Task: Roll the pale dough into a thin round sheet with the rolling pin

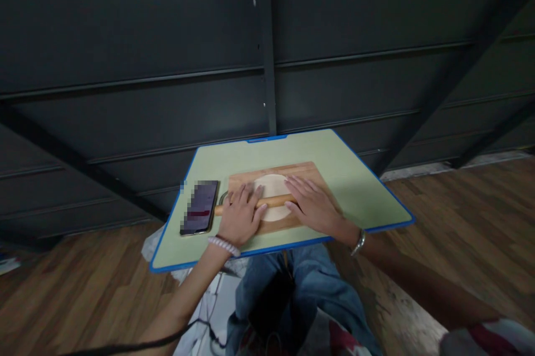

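A thin round of dough (272, 184) lies flat on a wooden board (307, 171). Across it runs a wooden rolling pin (276, 200), its left end sticking out past the board. My left hand (239, 219) rests palm down over the left part of the pin, fingers stretched forward and the thumb toward the dough. Over the pin's right end lies my right hand (314, 208), also flat, with its fingers extended and fingertips near the dough's right edge. Both hands touch the pin without wrapping round it. The pin's right end is hidden under the right palm.
The board sits on a small pale green table (355, 178) with a blue rim. A phone (201, 208) lies left of the board, partly pixelated. A dark panelled wall (167, 111) stands behind. Below are my legs in jeans (343, 289), a cable (167, 339) and wooden flooring (460, 205).
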{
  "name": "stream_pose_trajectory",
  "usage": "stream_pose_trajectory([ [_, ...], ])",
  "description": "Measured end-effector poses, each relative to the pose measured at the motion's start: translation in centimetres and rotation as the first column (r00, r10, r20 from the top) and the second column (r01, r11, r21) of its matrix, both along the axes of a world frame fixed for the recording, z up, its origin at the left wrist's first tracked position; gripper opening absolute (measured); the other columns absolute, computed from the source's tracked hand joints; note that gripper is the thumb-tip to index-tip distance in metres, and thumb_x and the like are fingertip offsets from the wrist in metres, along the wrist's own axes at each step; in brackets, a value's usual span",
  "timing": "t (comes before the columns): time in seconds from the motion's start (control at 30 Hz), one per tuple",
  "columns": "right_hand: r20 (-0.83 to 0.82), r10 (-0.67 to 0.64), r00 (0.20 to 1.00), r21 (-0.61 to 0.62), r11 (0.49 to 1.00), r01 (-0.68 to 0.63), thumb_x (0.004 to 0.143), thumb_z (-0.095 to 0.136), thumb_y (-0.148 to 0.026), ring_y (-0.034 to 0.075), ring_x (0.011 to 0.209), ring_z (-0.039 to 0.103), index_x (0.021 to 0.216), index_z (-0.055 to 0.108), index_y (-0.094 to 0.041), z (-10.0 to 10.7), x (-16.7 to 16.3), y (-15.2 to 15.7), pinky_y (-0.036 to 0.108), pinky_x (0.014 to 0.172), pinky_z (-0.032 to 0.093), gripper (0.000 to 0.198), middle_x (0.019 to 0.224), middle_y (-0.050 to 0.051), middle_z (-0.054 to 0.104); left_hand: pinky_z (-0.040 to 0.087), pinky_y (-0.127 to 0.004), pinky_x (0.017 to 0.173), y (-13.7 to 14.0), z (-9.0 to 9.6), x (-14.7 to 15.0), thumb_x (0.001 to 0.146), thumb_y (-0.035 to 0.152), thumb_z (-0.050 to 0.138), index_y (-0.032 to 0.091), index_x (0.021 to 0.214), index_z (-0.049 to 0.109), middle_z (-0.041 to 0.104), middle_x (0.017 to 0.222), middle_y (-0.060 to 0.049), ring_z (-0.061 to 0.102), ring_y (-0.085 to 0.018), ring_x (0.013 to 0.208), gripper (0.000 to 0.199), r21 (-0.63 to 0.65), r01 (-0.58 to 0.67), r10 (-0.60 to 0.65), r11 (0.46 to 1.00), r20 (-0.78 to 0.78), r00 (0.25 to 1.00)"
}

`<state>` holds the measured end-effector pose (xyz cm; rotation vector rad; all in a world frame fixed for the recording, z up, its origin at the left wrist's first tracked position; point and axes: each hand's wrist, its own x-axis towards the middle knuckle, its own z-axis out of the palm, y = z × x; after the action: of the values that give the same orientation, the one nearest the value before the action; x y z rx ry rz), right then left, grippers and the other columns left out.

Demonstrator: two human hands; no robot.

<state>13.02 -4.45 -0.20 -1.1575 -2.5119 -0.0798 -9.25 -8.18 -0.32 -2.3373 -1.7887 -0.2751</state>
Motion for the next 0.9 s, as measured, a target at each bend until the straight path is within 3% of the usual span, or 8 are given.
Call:
stream_pose_trajectory([
  [0.17,0.041,-0.004,0.999,-0.027,1.000,0.005,0.097,0.029,-0.035,0.022,0.137,0.032,0.138,0.043,-0.008,0.3,-0.7,3.4,0.040,0.114,0.023,0.051,0.145,0.014,0.042,0.031,-0.047,0.108,3.2,0.3,-0.2,0.095,0.044,0.027,0.022,0.135,0.048,0.044,0.144,-0.009,0.039,-0.026,0.133,0.050,-0.031,-0.026,0.027,0.999,0.020,0.999],
  [0.33,0.068,-0.030,0.997,-0.074,0.997,0.035,0.099,0.019,-0.035,0.022,0.136,0.034,0.137,0.045,-0.013,-0.4,-1.4,7.4,0.045,0.112,0.025,0.052,0.144,0.011,0.044,0.027,-0.048,0.109,7.1,0.6,-1.0,0.097,0.045,0.022,0.024,0.137,0.045,0.042,0.146,-0.009,0.034,-0.024,0.137,0.051,-0.131,0.045,-0.042,0.990,0.024,0.999],
  [0.43,0.080,-0.032,0.996,-0.093,0.995,0.039,0.099,0.018,-0.036,0.023,0.137,0.031,0.136,0.046,-0.017,-0.9,-1.7,9.9,0.053,0.112,0.020,0.051,0.144,0.009,0.044,0.027,-0.049,0.109,9.4,0.9,-1.4,0.098,0.047,0.016,0.024,0.136,0.045,0.041,0.146,-0.007,0.032,-0.023,0.138,0.053,-0.188,0.099,-0.090,0.977,0.055,0.994],
  [0.53,0.080,-0.034,0.996,-0.105,0.994,0.043,0.099,0.017,-0.036,0.025,0.138,0.030,0.136,0.045,-0.016,-1.1,-2.0,12.0,0.057,0.112,0.014,0.051,0.144,0.010,0.044,0.033,-0.041,0.105,11.2,1.3,-1.6,0.099,0.041,0.013,0.020,0.131,0.050,0.051,0.138,-0.009,0.042,-0.021,0.130,0.053,-0.186,0.137,-0.136,0.973,0.018,0.990],
  [0.67,0.093,-0.047,0.995,-0.159,0.985,0.061,0.100,0.015,-0.036,0.026,0.138,0.030,0.135,0.046,-0.017,-1.0,-2.6,14.4,0.057,0.111,0.013,0.051,0.145,0.010,0.043,0.041,-0.037,0.093,13.2,1.8,-2.0,0.099,0.033,0.016,0.012,0.124,0.055,0.066,0.110,-0.015,0.060,-0.022,0.106,0.051,-0.186,0.153,-0.182,0.971,-0.149,0.972],
  [0.77,0.082,-0.069,0.994,-0.193,0.978,0.084,0.100,0.014,-0.036,0.025,0.136,0.033,0.133,0.048,-0.017,-0.5,-3.1,15.8,0.056,0.111,0.016,0.051,0.143,0.010,0.045,0.042,-0.037,0.088,14.5,2.0,-2.2,0.099,0.033,0.015,0.011,0.118,0.059,0.069,0.097,-0.016,0.062,-0.024,0.100,0.053,-0.170,0.087,-0.118,0.982,-0.181,0.976],
  [0.9,0.040,-0.121,0.992,-0.092,0.988,0.124,0.101,0.016,-0.031,0.023,0.129,0.044,0.124,0.055,-0.014,0.1,-3.6,16.5,0.050,0.110,0.022,0.049,0.133,0.012,0.056,0.039,-0.041,0.094,15.3,2.1,-2.2,0.098,0.033,0.014,0.013,0.110,0.064,0.070,0.100,-0.015,0.063,-0.024,0.101,0.055,-0.147,-0.042,0.027,0.988,-0.102,0.994],
])
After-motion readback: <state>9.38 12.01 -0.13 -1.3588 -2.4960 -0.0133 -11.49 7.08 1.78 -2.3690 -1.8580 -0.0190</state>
